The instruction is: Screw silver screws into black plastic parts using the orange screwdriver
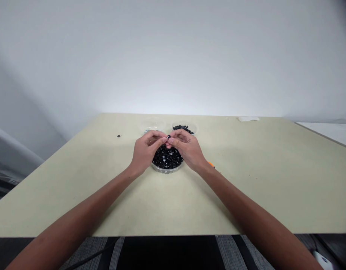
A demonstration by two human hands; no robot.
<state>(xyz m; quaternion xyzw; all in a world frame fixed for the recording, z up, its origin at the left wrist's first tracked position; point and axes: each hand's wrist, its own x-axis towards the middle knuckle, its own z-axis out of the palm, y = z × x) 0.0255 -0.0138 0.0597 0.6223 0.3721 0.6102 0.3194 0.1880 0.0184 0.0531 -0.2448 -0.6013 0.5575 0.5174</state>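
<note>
A small shiny black part (168,137) is pinched between the fingertips of my left hand (146,150) and my right hand (189,147). Both hands are closed on it, thumbs and forefingers meeting above a clear round tub (166,171). Glossy black pieces (167,157) with silvery spots fill that tub. Behind my right hand, a second clear tub (195,127) holds small black pieces (184,128). Past my left hand is a third clear tub (152,123), its contents mostly hidden. The exact kind of the held part is too small to make out.
One loose dark piece (119,136) lies on the pale table (91,168) to the left. Something orange (211,164) shows partly behind my right forearm. A white flat item (248,119) rests near the back edge, by the wall (189,56).
</note>
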